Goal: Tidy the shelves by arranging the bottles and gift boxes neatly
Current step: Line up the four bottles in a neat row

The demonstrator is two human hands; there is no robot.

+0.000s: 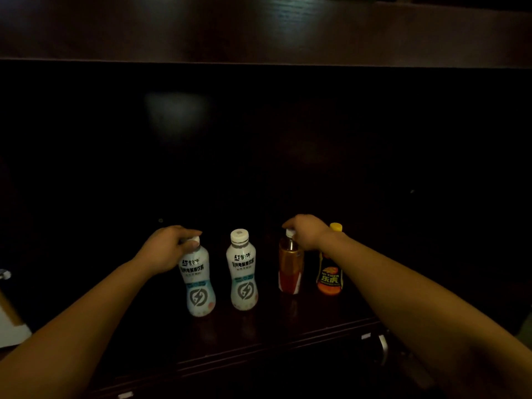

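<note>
Aligning step in hand. My left hand (169, 246) gripped the neck of the leftmost white bottle (198, 283); my right hand (308, 231) pinched the amber bottle (290, 269) at its cap. Both stood upright near the front edge of the shelf (288, 326). Next move, in my judgement: even spacing.

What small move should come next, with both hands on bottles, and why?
Probably ease the leftmost white bottle back a little with the left hand, which grips its neck. It stands nearest the shelf edge; the second white bottle, the amber bottle in the right hand and the yellow-capped bottle sit farther back.
</note>
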